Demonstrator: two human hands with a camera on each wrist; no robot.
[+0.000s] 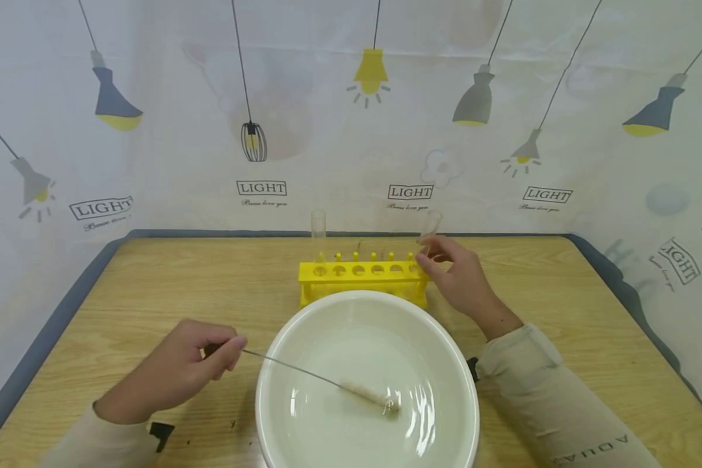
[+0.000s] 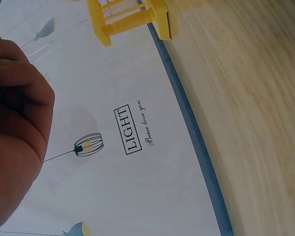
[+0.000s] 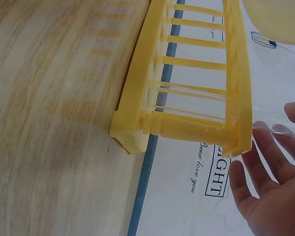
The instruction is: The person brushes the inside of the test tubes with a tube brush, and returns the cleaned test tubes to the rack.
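Basin [image 1: 363,297] foremost; left hand [image 1: 188,361] curled round brush [image 1: 367,394], right hand [image 1: 459,275] loosely pinching tube [image 1: 431,223].

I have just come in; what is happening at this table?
A person works with both hands. The left hand holds a thin-stemmed, pale-bristled brush, its far end inside the round white basin. The right hand holds a clear, slim test tube, its lower end in the yellow plastic rack. Another clear tube stands at the rack's left end.
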